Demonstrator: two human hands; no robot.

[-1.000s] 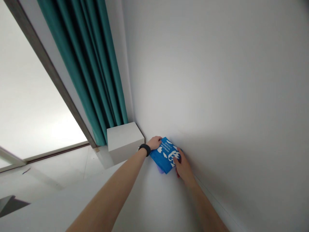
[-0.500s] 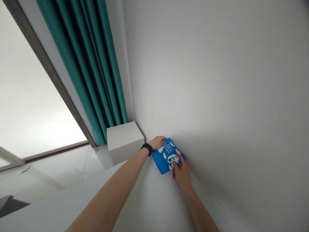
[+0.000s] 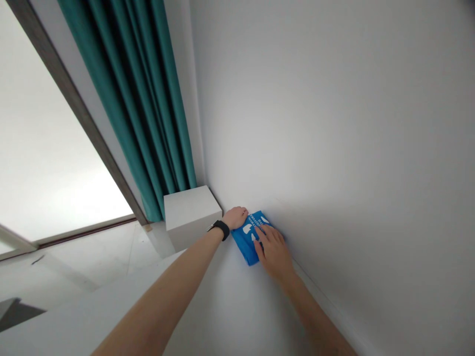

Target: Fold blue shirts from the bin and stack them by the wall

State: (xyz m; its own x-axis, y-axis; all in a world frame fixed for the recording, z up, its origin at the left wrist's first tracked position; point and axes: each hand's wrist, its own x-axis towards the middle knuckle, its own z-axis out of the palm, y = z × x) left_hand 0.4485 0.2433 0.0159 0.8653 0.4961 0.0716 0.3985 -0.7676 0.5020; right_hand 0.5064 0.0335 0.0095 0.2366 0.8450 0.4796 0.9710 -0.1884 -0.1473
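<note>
A folded blue cloth with white print [image 3: 248, 236] lies on a white surface [image 3: 222, 316], pushed up against the wall. My left hand [image 3: 235, 217], with a black wristband, rests curled at the cloth's far corner, its fingers closed on the edge. My right hand [image 3: 271, 249] lies flat on top of the cloth with its fingers stretched out, pressing it down.
A white box [image 3: 191, 215] stands just left of the cloth in the corner. Teal curtains [image 3: 141, 99] hang behind it beside a large window [image 3: 40, 158]. The white wall [image 3: 334, 148] runs along the right.
My right hand has slid from the cloth's near edge up onto its top and flattened. The cloth has settled lower against the wall. My left hand stayed at the far corner.
</note>
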